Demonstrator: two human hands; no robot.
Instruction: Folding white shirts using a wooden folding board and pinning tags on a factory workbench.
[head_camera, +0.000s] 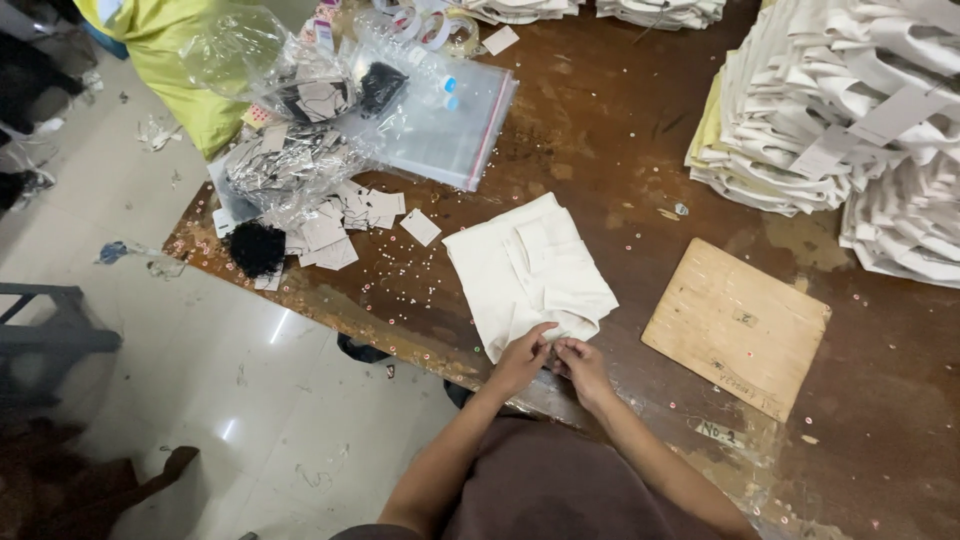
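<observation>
A folded cream garment (527, 272) lies on the brown tabletop (620, 130) close to its near edge, roughly midway along that edge. Both hands meet at the garment's near hem: the left hand (522, 362) has its fingers drawn together, pinching the fabric's edge, and the right hand (582, 366) sits just beside it, fingers curled onto the same edge; whether it grips cloth or something small cannot be told. To the right of the garment, apart from it, a flat wooden board (737, 326) rests on the tabletop. Tall stacks of folded cream garments (840, 120) fill the far right corner. Toward the left edge lie scattered paper tags (345, 220), a clump of black threads (257, 247), and clear plastic bags (440, 125) piled near the far left corner.
</observation>
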